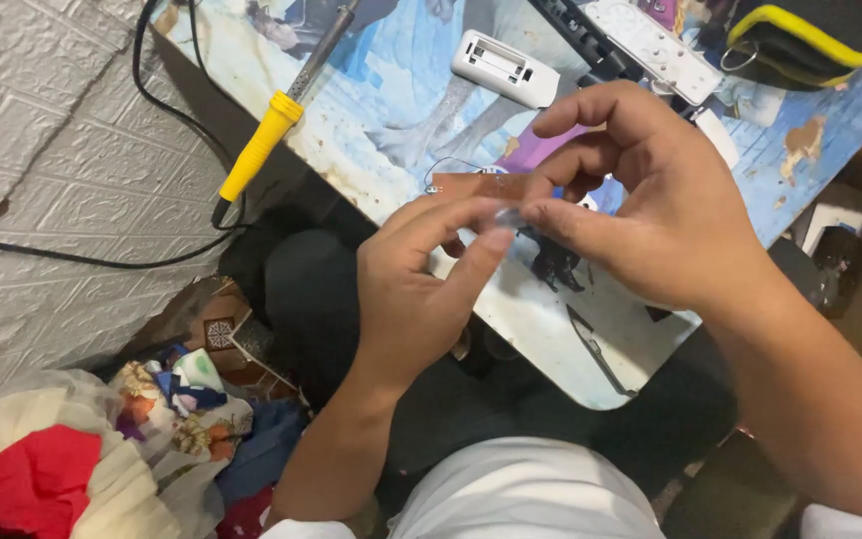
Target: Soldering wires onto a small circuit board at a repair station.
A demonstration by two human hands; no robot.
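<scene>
White brick-textured wall (42, 120); patterned table (391, 90)

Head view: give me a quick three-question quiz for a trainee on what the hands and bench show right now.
1. True or false: the soldering iron with the yellow handle is in the right hand.
2. Which lies nearer the wall: A) the white plastic case, B) the soldering iron?
3. What do both hands pinch between their fingertips?

Key
1. False: it lies on the table, its handle over the edge, no hand on it.
2. B.
3. A small clear piece, too small to identify; the left hand meets the right hand over a brown circuit board.
</scene>
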